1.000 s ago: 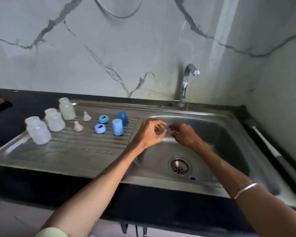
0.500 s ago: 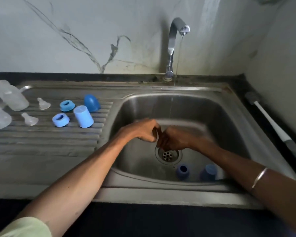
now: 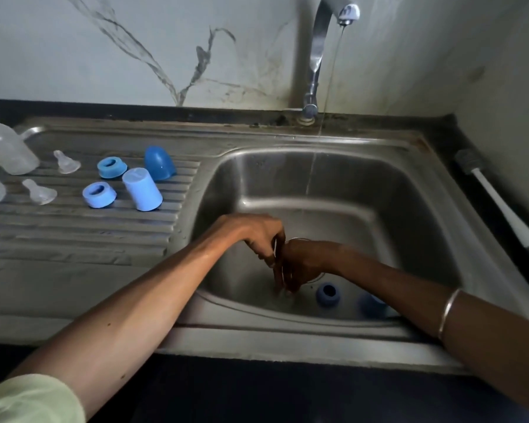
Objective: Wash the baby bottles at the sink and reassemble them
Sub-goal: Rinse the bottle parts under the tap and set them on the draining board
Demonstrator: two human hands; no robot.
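Observation:
My left hand and my right hand meet low in the sink basin, fingers pointing down near the drain. They pinch a small clear teat between them; it is barely visible. A blue collar ring and a blue cap lie on the basin floor under my right forearm. On the drainboard stand two blue rings, a light blue cap, a darker blue dome cap, two clear teats and clear bottles at the left edge.
The tap runs a thin stream of water into the back of the basin, away from my hands. A white-handled brush lies on the dark counter along the right wall. The drainboard's ribbed front part is bare steel.
Both hands have dropped from mid-basin height to the basin floor by the drain, still together. The view has tilted down and moved closer to the sink.

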